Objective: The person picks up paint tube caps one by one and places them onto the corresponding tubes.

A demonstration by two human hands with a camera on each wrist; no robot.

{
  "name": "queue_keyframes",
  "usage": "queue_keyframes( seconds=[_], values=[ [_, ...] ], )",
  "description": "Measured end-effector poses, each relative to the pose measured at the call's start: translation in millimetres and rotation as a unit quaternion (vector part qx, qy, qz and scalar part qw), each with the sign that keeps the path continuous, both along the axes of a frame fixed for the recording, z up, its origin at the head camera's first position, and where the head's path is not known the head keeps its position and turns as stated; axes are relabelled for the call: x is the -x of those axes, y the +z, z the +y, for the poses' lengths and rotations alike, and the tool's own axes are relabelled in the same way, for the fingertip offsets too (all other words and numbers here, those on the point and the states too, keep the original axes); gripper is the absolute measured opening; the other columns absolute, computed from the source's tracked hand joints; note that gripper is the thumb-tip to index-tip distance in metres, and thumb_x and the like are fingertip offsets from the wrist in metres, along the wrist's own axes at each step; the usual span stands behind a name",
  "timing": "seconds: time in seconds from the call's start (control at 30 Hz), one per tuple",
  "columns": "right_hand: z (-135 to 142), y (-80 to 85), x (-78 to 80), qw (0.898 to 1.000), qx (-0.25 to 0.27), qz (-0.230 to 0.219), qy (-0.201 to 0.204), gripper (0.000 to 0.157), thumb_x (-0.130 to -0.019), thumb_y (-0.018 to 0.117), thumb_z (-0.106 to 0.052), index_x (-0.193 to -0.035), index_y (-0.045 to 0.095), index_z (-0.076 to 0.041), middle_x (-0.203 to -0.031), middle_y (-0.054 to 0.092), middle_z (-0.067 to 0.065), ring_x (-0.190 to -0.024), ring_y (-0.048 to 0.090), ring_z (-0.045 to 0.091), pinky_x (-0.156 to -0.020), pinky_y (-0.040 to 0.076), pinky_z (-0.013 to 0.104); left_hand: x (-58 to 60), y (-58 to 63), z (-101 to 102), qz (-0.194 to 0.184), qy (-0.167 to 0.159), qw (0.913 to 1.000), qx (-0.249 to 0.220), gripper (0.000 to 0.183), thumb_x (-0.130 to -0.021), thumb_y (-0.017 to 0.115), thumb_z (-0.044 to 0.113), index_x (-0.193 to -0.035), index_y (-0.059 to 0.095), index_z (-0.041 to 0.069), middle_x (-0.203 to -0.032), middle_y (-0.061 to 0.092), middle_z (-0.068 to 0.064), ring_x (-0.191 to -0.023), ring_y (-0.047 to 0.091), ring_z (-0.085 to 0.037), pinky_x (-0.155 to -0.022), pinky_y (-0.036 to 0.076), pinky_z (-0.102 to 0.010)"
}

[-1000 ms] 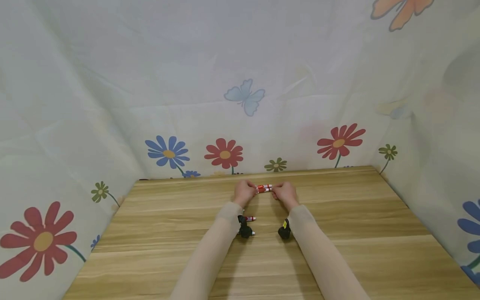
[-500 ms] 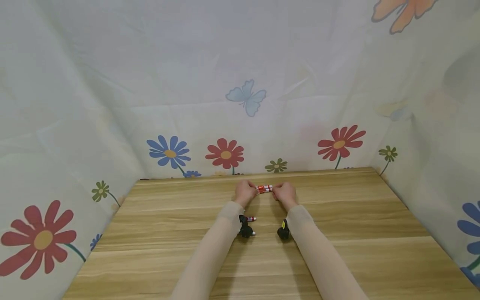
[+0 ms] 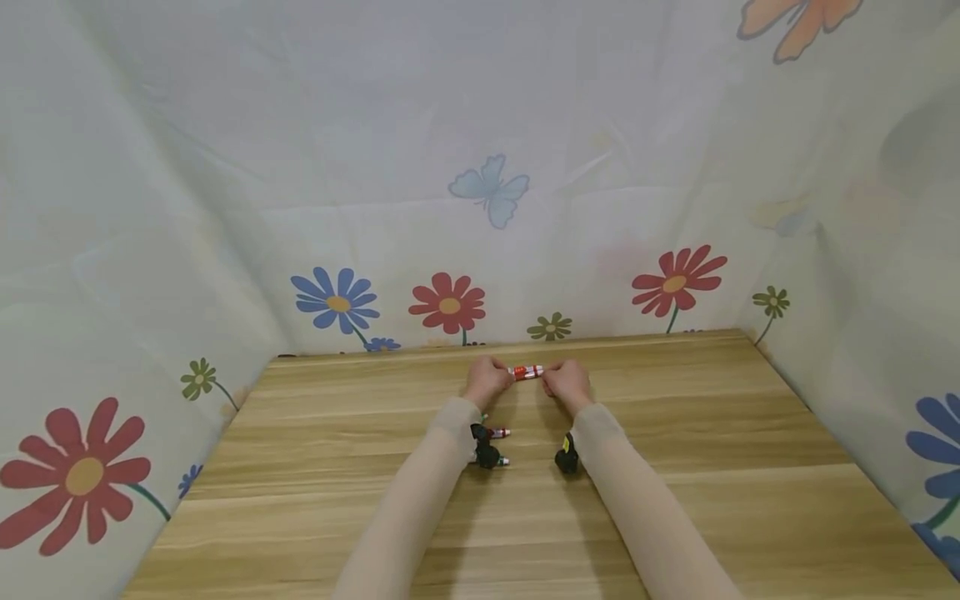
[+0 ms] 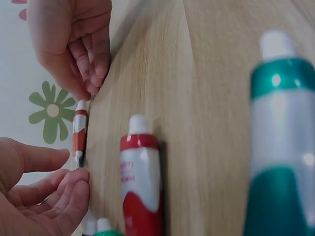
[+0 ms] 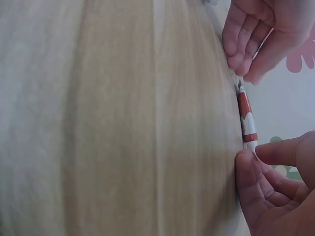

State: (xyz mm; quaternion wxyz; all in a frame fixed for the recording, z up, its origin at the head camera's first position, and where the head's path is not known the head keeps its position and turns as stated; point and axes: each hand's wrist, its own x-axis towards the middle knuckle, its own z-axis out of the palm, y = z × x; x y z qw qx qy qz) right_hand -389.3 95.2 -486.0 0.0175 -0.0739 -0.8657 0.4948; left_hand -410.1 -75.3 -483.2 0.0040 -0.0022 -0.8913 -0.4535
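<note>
A red-and-white paint tube (image 3: 527, 372) with a white cap lies crosswise between my hands near the table's far edge. My left hand (image 3: 487, 379) pinches its flat end between thumb and fingers. At the cap end, the thumb and index finger of my right hand (image 3: 568, 385) pinch the tip. The left wrist view shows the same paint tube (image 4: 79, 130) beyond a red paint tube (image 4: 140, 189). Close to that camera lies a teal paint tube (image 4: 279, 147). A green-banded tube (image 4: 106, 232) is partly cut off at the bottom.
Under my left wrist, the black wrist camera (image 3: 487, 455) partly hides the nearer tubes, including a red one (image 3: 501, 432). Another black camera (image 3: 567, 455) sits on my right wrist. Flower-printed cloth (image 3: 360, 208) rises behind the wooden table (image 3: 697, 417).
Earlier, two red-and-white tubes appeared side by side between my hands; now one shows distinctly there. Both hands stay nearly in place, and the head view shifts slightly.
</note>
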Motion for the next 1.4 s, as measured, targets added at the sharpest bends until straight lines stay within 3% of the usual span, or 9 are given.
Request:
queue_keyframes(
  seconds=[0.13, 0.37, 0.53, 0.67, 0.8, 1.0, 1.17, 1.23, 1.4],
  values=[
    [3.0, 2.4, -1.2, 1.000, -0.028, 0.002, 0.012, 0.023, -0.086, 0.058, -0.005, -0.097, 0.075, 0.005, -0.067, 0.067, 0.008, -0.060, 0.058, 0.014, -0.063, 0.046, 0.025, -0.7, 4.5, -7.5, -0.001, -0.015, 0.9999, 0.007, 0.014, -0.086, 0.073, 0.007, -0.096, 0.072, -0.003, -0.087, 0.067, -0.011, -0.073, 0.059, -0.020, -0.062, 0.048, -0.028],
    [19.4, 9.9, -2.4, 0.993, -0.110, 0.008, 0.039, 0.029, -0.090, 0.058, -0.012, -0.106, 0.073, 0.006, -0.101, 0.072, 0.018, -0.095, 0.065, 0.031, -0.087, 0.051, 0.042, -6.4, 18.5, -28.8, -0.009, -0.020, 0.9998, -0.002, 0.016, -0.093, 0.068, 0.008, -0.104, 0.068, -0.003, -0.096, 0.067, -0.015, -0.077, 0.060, -0.023, -0.067, 0.051, -0.033],
    [39.4, 20.3, -2.5, 0.990, -0.127, 0.013, 0.052, 0.032, -0.093, 0.056, -0.013, -0.111, 0.070, 0.008, -0.115, 0.069, 0.024, -0.109, 0.062, 0.038, -0.096, 0.048, 0.048, -9.5, 23.4, -48.4, -0.009, -0.030, 0.9992, -0.025, 0.018, -0.095, 0.065, 0.006, -0.108, 0.066, -0.006, -0.101, 0.066, -0.018, -0.082, 0.062, -0.029, -0.069, 0.054, -0.037],
    [58.2, 29.9, -4.5, 0.990, -0.123, 0.026, 0.062, 0.034, -0.093, 0.054, -0.012, -0.113, 0.068, 0.011, -0.106, 0.070, 0.024, -0.101, 0.064, 0.037, -0.093, 0.049, 0.046, -8.2, 26.4, -67.4, -0.008, -0.034, 0.9994, -0.004, 0.020, -0.096, 0.065, 0.009, -0.110, 0.066, -0.005, -0.106, 0.065, -0.018, -0.087, 0.062, -0.030, -0.075, 0.054, -0.040],
    [81.1, 40.6, -5.3, 0.989, -0.124, 0.031, 0.070, 0.033, -0.095, 0.053, -0.010, -0.113, 0.065, 0.015, -0.095, 0.070, 0.023, -0.087, 0.065, 0.032, -0.081, 0.052, 0.043, -7.0, 36.9, -88.5, -0.001, -0.030, 0.9993, 0.024, 0.020, -0.095, 0.067, 0.011, -0.108, 0.067, -0.004, -0.109, 0.065, -0.019, -0.091, 0.063, -0.030, -0.081, 0.054, -0.040],
    [125.5, 54.4, -13.1, 0.975, -0.203, 0.048, 0.081, 0.028, -0.094, 0.054, -0.013, -0.102, 0.069, 0.010, -0.088, 0.067, 0.017, -0.078, 0.058, 0.029, -0.073, 0.049, 0.044, -10.6, 45.2, -112.1, 0.009, -0.028, 0.9994, 0.021, 0.022, -0.094, 0.067, 0.010, -0.108, 0.065, -0.007, -0.109, 0.064, -0.022, -0.087, 0.062, -0.028, -0.077, 0.054, -0.038],
    [152.4, 59.3, -21.0, 0.966, -0.236, 0.047, 0.099, 0.032, -0.096, 0.053, -0.014, -0.108, 0.066, 0.012, -0.100, 0.068, 0.025, -0.088, 0.063, 0.037, -0.079, 0.051, 0.051, -17.5, 44.4, -128.7, 0.005, -0.037, 0.9984, 0.041, 0.023, -0.094, 0.068, 0.010, -0.109, 0.065, -0.008, -0.110, 0.064, -0.021, -0.086, 0.063, -0.028, -0.077, 0.055, -0.037],
    [158.6, 59.3, -23.1, 0.963, -0.241, 0.049, 0.106, 0.034, -0.097, 0.053, -0.015, -0.112, 0.064, 0.013, -0.106, 0.067, 0.028, -0.093, 0.063, 0.039, -0.082, 0.051, 0.053, -19.7, 43.8, -133.6, 0.008, -0.048, 0.9974, 0.054, 0.025, -0.094, 0.069, 0.011, -0.110, 0.066, -0.008, -0.110, 0.066, -0.020, -0.087, 0.064, -0.028, -0.078, 0.055, -0.038],
    [163.4, 55.6, -30.0, 0.962, -0.231, 0.057, 0.136, 0.035, -0.098, 0.057, -0.017, -0.115, 0.065, 0.013, -0.103, 0.068, 0.025, -0.088, 0.065, 0.034, -0.077, 0.053, 0.048, -27.9, 41.3, -139.0, 0.037, -0.101, 0.9878, 0.113, 0.025, -0.092, 0.071, 0.011, -0.110, 0.069, -0.006, -0.101, 0.069, -0.015, -0.088, 0.064, -0.026, -0.079, 0.054, -0.040]
  ],
)
